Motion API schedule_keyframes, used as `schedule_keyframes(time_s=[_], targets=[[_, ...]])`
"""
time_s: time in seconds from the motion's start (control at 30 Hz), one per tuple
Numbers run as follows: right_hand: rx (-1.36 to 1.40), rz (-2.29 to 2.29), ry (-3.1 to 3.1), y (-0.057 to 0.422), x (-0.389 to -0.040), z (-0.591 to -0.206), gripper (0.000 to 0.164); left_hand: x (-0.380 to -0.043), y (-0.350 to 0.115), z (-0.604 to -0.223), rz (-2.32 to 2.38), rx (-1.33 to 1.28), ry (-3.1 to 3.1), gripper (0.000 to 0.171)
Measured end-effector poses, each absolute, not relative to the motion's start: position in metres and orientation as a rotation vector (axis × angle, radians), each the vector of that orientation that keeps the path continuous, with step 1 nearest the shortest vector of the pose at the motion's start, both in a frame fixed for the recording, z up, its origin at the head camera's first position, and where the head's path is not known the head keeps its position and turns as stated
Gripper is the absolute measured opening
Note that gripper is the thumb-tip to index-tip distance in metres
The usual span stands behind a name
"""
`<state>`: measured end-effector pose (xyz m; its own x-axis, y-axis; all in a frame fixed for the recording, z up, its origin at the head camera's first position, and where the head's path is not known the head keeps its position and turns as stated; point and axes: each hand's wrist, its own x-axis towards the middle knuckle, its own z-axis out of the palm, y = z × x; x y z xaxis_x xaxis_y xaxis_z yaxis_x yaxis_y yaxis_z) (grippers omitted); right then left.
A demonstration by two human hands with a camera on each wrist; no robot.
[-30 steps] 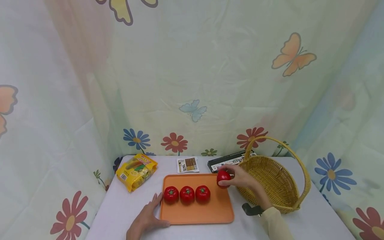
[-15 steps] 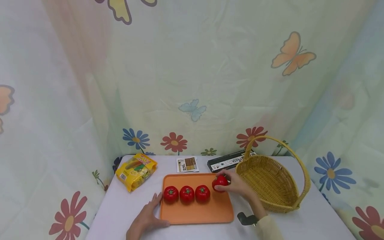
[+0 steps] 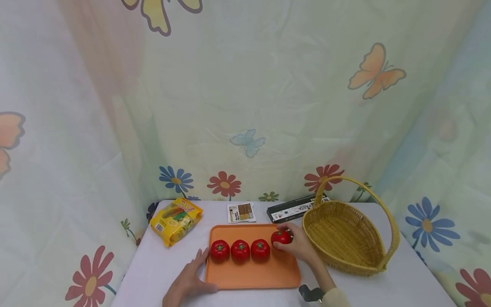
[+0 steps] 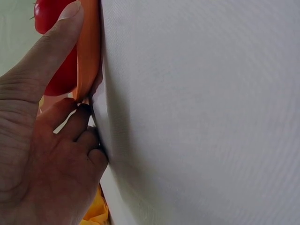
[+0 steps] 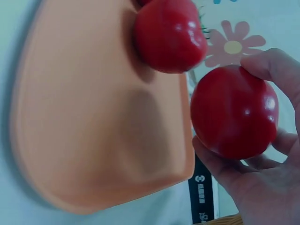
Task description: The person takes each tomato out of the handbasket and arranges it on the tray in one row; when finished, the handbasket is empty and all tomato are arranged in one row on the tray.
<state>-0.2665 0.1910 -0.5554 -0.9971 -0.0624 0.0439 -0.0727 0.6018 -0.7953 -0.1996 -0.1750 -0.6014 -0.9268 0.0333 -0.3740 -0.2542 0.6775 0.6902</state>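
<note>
On an orange tray (image 3: 253, 277), a row of three red tomatoes stands: left (image 3: 220, 250), middle (image 3: 240, 250) and right (image 3: 260, 250). My right hand (image 3: 299, 243) holds a fourth tomato (image 3: 280, 238) between thumb and fingers, at the right end of this row. In the right wrist view this held tomato (image 5: 234, 112) is just above the tray, its shadow below. My left hand (image 3: 189, 279) rests at the tray's front left corner, thumb along the front edge, fingers spread along the left side. The left wrist view shows the thumb (image 4: 49, 49) against the tray's rim (image 4: 89, 47).
A wicker basket (image 3: 345, 266) with a tall handle stands right of the tray. Behind lie a black pasta box (image 3: 291, 209) and a small white and brown packet (image 3: 241, 212). A yellow bag (image 3: 176, 221) sits at back left. A patterned curtain (image 3: 245, 94) hangs behind the table.
My right hand has brought its tomato left and down, from the tray's back right corner toward the row of tomatoes. The left hand stays at the tray's corner.
</note>
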Motion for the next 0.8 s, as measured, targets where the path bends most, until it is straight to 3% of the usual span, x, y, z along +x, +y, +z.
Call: schedule_keyframes(time_s=[0.8], targets=[[0.135,1.29,-2.774,0.196,-0.261,-0.572,0.065,-0.197,-0.174,-0.599,1.108,-0.171,2.555,0.122]])
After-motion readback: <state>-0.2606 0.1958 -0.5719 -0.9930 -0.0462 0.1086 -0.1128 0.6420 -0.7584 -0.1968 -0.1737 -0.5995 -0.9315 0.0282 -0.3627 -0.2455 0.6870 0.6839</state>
